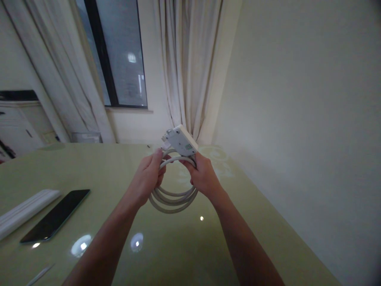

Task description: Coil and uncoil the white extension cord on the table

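A coiled white-grey cable (173,201) hangs in several loops between my hands, above the table. At its top is a white block (183,140) that looks like a power strip, tilted, with small holes and a label on the face toward me. A smaller white piece that looks like a plug (167,138) sits at its upper left. My left hand (148,174) is closed around the left side of the coil. My right hand (204,173) grips the coil's right side by the block's lower end. Fingers partly hide the cable where it is held.
On the glossy greenish table (119,230), a black phone-like slab (56,214) lies at left beside a long white bar (26,210). A thin white stick (40,275) is at the lower left. Curtains (190,59), a window (122,51) and a wall (303,119) bound the table.
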The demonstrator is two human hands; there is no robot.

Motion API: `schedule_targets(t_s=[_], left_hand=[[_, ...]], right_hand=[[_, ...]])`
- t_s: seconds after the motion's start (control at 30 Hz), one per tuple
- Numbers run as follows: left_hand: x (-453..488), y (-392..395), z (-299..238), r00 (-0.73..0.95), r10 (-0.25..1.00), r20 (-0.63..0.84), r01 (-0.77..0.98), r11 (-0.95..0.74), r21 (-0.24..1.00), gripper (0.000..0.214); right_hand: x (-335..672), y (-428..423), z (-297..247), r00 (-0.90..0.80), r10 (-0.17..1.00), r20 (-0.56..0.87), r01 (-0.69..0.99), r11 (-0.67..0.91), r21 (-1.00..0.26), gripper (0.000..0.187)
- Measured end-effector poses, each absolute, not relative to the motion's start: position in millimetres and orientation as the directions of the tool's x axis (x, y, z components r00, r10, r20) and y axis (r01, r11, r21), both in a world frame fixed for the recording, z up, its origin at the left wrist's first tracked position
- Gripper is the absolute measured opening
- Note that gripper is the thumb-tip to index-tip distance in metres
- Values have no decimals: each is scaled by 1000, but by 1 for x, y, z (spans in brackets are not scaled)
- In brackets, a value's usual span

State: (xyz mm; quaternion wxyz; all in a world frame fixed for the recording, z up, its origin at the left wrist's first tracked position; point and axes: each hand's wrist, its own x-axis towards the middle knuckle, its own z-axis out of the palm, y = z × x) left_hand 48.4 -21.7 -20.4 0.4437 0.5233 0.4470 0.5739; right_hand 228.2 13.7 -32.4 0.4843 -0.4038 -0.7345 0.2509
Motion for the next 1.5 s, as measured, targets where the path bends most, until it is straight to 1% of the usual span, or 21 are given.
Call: schedule_targets(t_s=[0.1, 0.17, 0.27, 0.47, 0.57, 0.7, 0.8, 0.93, 1.0, 1.1, 1.17, 1.27, 1.33, 1.4, 1.5], left_hand=[[49, -25, -19, 28, 976, 214, -40, -213, 976, 54], [49, -27, -17, 66, 971, 231, 27, -233, 972, 51], [49, -28, -16, 63, 968, 243, 155, -250, 956, 46], [46, -22, -22, 71, 964, 255, 199, -264, 944, 47], [44, -20, -22, 70, 963, 262, 261, -271, 927, 46], [41, -17, -23, 93, 951, 294, 458, -303, 836, 41], [39, -14, -24, 66, 941, 332, 574, -308, 758, 38], [41, -12, -25, 36, 918, 395, 684, -311, 660, 37], [44, -14, -24, 24, 910, 414, 712, -306, 632, 36], [47, -21, -20, 41, 908, 417, 713, -319, 624, 39], [49, -27, -16, 84, 901, 425, 680, -364, 636, 41], [50, -33, -13, 169, 873, 458, 566, -466, 680, 44], [50, -34, -14, 199, 865, 460, 464, -497, 733, 49], [51, -33, -17, 203, 883, 424, 366, -470, 803, 53], [48, -28, -23, 208, 924, 321, 266, -369, 891, 59]], right_hand=[[228, 17, -33, -204, 839, 505, 275, 544, -793, 21], [228, 19, -33, -202, 836, 510, 219, 546, -808, 22], [229, 19, -30, -214, 848, 485, 163, 521, -838, 27], [233, 13, -28, -313, 887, 340, 43, 371, -928, 44], [231, 16, -32, -297, 901, 315, -18, 325, -946, 48], [224, 21, -39, -209, 920, 332, -38, 332, -943, 51], [220, 22, -42, -161, 924, 348, -43, 346, -937, 50], [218, 22, -42, -142, 927, 347, -69, 340, -938, 50], [219, 21, -41, -150, 928, 341, -91, 331, -939, 48], [221, 20, -38, -148, 926, 347, -156, 324, -933, 46], [224, 19, -35, -153, 926, 347, -210, 312, -927, 45], [229, 15, -31, -217, 908, 360, -254, 303, -918, 44], [232, 12, -30, -268, 887, 377, -255, 313, -915, 40], [234, 11, -30, -312, 870, 381, -247, 313, -917, 41], [235, 12, -32, -355, 855, 378, -234, 310, -921, 37]])
